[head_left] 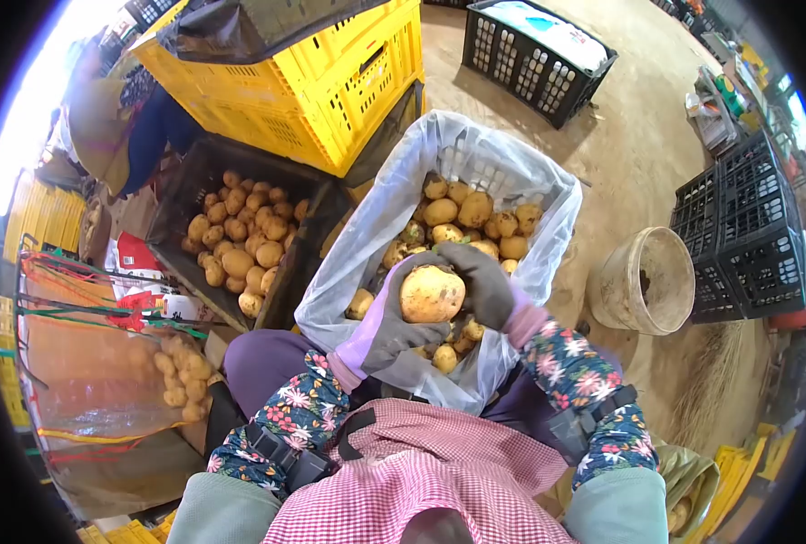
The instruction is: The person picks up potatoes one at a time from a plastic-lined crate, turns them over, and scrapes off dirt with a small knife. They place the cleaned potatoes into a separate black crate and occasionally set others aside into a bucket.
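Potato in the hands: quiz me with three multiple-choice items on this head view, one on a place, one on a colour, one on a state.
1. Where is the potato held?
A. Over the plastic-lined crate
B. Over the bucket
C. Over the mesh bag

2. What colour is the stacked crate behind the black crate of potatoes?
A. Blue
B. Yellow
C. White

3. How is the potato held?
A. By one hand only
B. Loose on the lap
C. By both gloved hands

Answers:
1 A: the lined crate, with more potatoes in it, lies right below it.
2 B: its lattice walls are bright yellow.
3 C: the left hand and right hand both wrap around it.
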Motion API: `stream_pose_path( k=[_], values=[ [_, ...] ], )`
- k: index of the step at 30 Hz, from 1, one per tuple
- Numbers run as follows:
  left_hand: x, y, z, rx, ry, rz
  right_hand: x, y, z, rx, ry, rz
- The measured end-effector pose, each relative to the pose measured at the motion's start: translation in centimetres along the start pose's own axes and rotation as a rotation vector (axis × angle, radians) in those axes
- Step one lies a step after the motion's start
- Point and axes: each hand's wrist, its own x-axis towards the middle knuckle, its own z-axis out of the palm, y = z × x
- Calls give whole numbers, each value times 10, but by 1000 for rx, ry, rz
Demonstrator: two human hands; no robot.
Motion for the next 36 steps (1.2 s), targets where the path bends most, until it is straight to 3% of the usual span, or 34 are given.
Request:
stream_pose_path(
  k=[1, 2, 3, 4, 5, 6, 7, 9, 11, 13, 14, 15, 16, 17, 18, 19, 22, 23, 25, 26, 27, 29, 30, 31, 32, 36],
  values=[
    [2, 5, 3, -428, -49, -130, -1, -20, -17, 469, -23, 508],
    [3, 7, 4, -358, -18, -182, -10, -38, -38, 9, 10, -74],
    [3, 10, 4, -359, -9, -174, -11, -70, -66, 145, 225, 109],
    [3, 11, 3, -498, 18, -228, -8, -76, -100, 322, 522, -32],
    [3, 12, 1, -641, 48, -282, -23, -91, -158, -125, 549, -87],
    [3, 9, -2, -703, 49, -268, -35, -109, -172, -120, 815, -31],
    [4, 2, -5, -706, 60, -264, -47, -84, -239, -558, 876, -284],
    [7, -11, -7, -435, 76, -50, -81, -53, -333, -972, 938, 114],
    [6, -4, -7, -309, 105, -63, -133, 78, -410, -1965, 945, 618],
    [11, -15, -13, 255, 95, 294, -102, -22, -270, -1703, 623, 761],
    [11, -14, -10, 102, 97, 255, -99, 33, -304, -1489, 602, 387],
    [9, -16, -9, 102, 89, 245, -79, 4, -238, -726, 566, 304],
    [9, -17, -8, 129, 100, 283, -65, -3, -195, -511, 291, 187],
    [11, -19, -6, 151, 107, 324, -56, -34, -129, 79, 167, 281],
    [11, -19, -9, 370, 119, 339, -51, -52, -84, -13, -64, 312],
    [10, -17, -7, 366, 108, 342, -50, -58, -38, -203, -146, 80],
    [-4, 2, -6, 715, 211, 423, -45, -65, 22, -281, -142, 117],
    [-11, 12, -7, 719, 230, 422, -43, -61, 27, -272, -117, 11],
    [-23, 24, -9, -595, 100, -85, -39, -53, 35, -259, -109, -100],
    [-31, 20, -21, -1034, -70, -164, -38, -50, 36, -409, -128, -169],
    [-33, 8, -23, -1035, -61, -157, -38, -47, 39, -559, -146, -239],
    [-37, -17, -19, -253, 22, 140, -39, -45, 48, -594, -138, -301],
    [-34, -2, -16, -737, 41, -105, -37, -42, 49, -488, -125, -278],
    [-33, -7, -16, -744, 40, -103, -33, -42, 48, -384, -104, -258],
    [-33, -14, -15, -765, 60, -120, -32, -46, 45, -49, -57, 31],
    [-26, -15, -15, -768, 161, -173, -22, -31, 39, 65, -45, 109]
  ],
)
